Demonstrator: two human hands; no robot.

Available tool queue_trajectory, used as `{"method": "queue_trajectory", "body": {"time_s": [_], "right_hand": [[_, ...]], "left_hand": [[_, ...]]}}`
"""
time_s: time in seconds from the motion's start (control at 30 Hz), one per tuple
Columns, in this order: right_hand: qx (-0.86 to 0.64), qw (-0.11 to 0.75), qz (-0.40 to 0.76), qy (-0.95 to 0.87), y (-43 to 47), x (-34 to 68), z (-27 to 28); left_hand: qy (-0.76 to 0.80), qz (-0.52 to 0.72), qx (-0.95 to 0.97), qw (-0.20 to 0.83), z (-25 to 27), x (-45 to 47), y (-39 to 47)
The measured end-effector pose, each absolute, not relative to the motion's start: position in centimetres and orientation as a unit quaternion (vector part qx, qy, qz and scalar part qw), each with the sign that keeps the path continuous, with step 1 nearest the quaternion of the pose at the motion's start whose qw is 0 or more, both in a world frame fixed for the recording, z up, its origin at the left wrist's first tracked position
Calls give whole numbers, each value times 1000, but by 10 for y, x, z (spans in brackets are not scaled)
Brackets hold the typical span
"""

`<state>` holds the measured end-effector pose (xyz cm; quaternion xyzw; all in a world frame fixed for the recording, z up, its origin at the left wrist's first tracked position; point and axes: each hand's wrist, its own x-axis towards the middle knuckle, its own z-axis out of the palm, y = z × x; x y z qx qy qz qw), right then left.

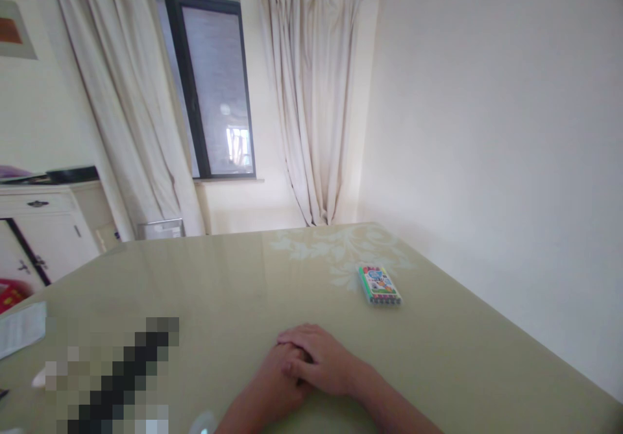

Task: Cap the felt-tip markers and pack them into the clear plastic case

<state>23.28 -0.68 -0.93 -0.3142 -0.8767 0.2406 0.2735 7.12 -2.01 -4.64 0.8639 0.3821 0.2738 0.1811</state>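
Note:
My left hand [282, 369] rests on the pale green tabletop [219, 291] near the front, and its fingers are mostly hidden. Over it lies my right hand [324, 356], closed around it, with the thumb folded across. Beyond my hands, to the right, a flat clear pack of coloured markers or crayons [378, 285] lies on the table. It has a green side and a bright printed label, and neither hand touches it.
At the left edge lies a white paper [22, 327], close to a blurred-out dark long object [121, 375]. A round clear thing [203, 423] shows at the bottom edge. A white wall [511, 161] borders the table's right side; a white cabinet [53, 217] stands at left.

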Motion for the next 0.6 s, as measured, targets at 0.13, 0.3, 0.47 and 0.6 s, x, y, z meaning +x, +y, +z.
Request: {"method": "queue_trajectory", "body": {"time_s": [0.13,0.3,0.47,0.6], "right_hand": [[-307,277,232,-881,-7,232,-10],[-293,287,219,-886,-5,230,-15],[-336,321,133,-875,7,238,-12],[-554,379,-15,-741,37,283,-10]], "left_hand": [[386,271,863,180,-45,73,-21],[406,247,859,189,-47,74,-20],[387,255,882,91,-42,70,-15],[404,293,866,-36,-44,60,-7]]}}
